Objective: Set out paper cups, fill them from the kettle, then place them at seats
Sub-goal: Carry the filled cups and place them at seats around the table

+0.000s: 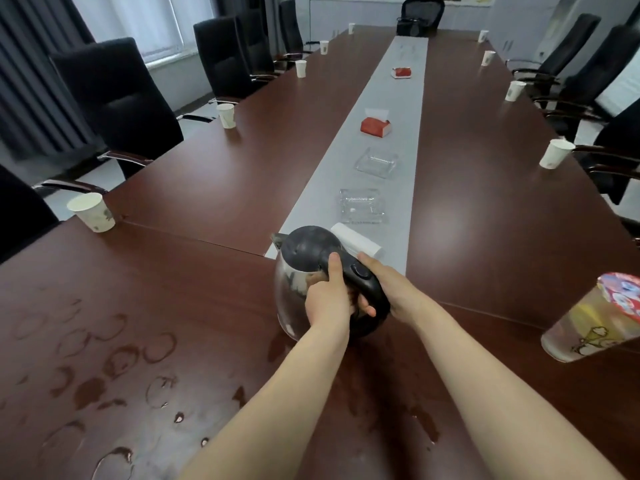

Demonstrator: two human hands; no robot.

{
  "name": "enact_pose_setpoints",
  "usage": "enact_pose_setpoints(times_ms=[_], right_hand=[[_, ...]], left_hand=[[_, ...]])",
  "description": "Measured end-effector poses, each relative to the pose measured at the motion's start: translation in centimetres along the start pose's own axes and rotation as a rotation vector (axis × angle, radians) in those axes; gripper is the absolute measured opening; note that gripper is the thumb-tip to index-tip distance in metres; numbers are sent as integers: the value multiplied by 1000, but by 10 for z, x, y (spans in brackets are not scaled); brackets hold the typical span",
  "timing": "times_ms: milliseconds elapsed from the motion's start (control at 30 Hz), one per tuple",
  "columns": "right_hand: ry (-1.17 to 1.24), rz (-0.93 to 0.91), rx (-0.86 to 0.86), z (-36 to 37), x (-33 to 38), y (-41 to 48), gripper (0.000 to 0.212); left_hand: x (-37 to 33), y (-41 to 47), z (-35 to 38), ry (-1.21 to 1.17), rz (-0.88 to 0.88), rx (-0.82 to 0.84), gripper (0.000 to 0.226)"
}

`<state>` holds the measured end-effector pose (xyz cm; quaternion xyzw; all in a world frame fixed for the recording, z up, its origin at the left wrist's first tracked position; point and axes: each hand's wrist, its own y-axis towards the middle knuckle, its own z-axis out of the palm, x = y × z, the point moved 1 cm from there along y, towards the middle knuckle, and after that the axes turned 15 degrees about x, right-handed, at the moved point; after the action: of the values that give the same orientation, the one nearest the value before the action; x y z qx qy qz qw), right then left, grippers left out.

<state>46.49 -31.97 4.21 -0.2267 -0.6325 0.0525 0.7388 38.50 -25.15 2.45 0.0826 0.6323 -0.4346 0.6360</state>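
Long conference room: black office chairs (121,98) line both sides of a dark red-brown wooden table (207,271) with a grey strip (398,109) down its middle.

At centre frame the left hand (327,299) grips the black handle of a rounded steel kettle (294,289) with a black lid. Its thumb (334,263) lies along the top of the handle, and its curled fingertips (367,308) come out from under the handle on the right. The right hand (384,275) lies against the far right side of the same handle. Most of it is hidden there, so I cannot tell whether its fingers are curled or straight.

The kettle's long axis runs from the handle at lower right to the spout at upper left, so the spout points away from both hands. The left hand is the one carrying it. Whether the base touches the table is unclear.

Just behind the kettle lies a white cylindrical roll (356,242), then two clear glass ashtrays (362,206) and a red tissue box (375,127) up the strip.

White paper cups (91,211) already stand at the seats along both table edges, well apart from the spout, the nearest at far left. Judging by that, the pouring looks done. Wet rings (121,362) mark the lower left, and a clear plastic tumbler with a colourful lid (588,320) stands at right.
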Motion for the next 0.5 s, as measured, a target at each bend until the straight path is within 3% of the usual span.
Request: enact_pose_setpoints(times_ms=[300,500], right_hand=[[-46,2,120,-42,-4,23,65],[-86,12,210,-58,-7,28,71]], left_hand=[[-2,16,26,12,29,-29,67],[9,26,36,-103,-34,20,71]])
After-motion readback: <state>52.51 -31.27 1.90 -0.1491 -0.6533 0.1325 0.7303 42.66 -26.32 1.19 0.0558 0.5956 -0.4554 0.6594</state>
